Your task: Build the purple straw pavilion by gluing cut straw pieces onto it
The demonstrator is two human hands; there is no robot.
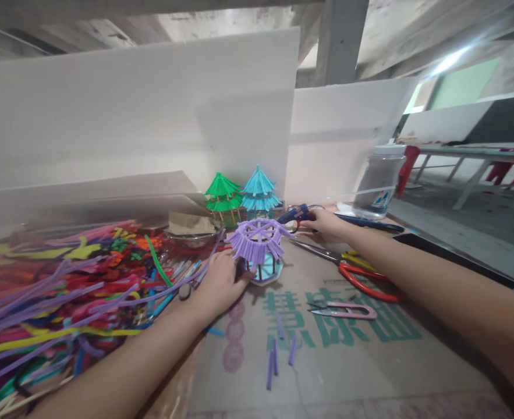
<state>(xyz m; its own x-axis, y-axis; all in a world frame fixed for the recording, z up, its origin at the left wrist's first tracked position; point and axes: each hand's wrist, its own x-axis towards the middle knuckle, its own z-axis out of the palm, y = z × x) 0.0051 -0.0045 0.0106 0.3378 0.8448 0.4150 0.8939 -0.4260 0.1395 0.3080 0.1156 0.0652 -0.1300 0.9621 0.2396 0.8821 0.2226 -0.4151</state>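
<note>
A small pavilion with a purple fringed roof [259, 238] stands on a light blue base at the middle of the table. My left hand [224, 278] holds its lower left side, the thumb at the base. Behind and to the right, my right hand [322, 222] is closed on the handle of a dark blue glue gun [295, 214], which points left behind the purple roof. Several short purple pieces [275, 357] lie in front of the pavilion. Pink-handled snips [348, 310] rest to their right.
Green [223, 191] and light blue [259, 189] pavilions stand behind. Colourful pipe cleaners [77, 279] are heaped at left, beside a bowl [195, 237]. Red-handled scissors [361, 282] lie under my right forearm. A clear bottle [376, 180] stands at back right.
</note>
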